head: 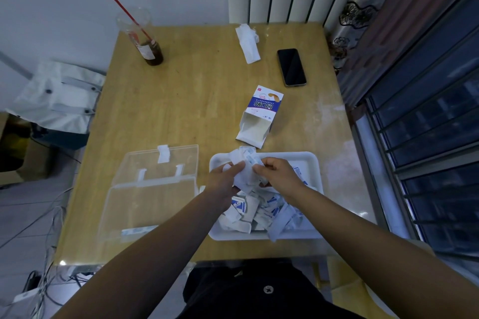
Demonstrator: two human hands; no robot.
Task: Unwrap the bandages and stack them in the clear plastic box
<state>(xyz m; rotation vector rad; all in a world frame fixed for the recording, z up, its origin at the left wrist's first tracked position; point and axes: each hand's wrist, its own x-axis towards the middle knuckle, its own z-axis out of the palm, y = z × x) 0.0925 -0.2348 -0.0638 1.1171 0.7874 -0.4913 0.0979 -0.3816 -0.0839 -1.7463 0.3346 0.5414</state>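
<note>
Step in hand: unwrapping, judged early in the task.
On the table (181, 111), the clear plastic box (145, 212) lay open beside the white tray (305, 156); left hand (223, 179) and right hand (277, 173) pinched one wrapped bandage (246, 171) above the tray. The next move probably called for peeling it apart.

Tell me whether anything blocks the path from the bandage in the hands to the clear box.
Nothing visible does. The left hand and right hand pinch the bandage above the white tray; the clear plastic box lies open beside it, lid swung back, with only the tray's rim between.
</note>
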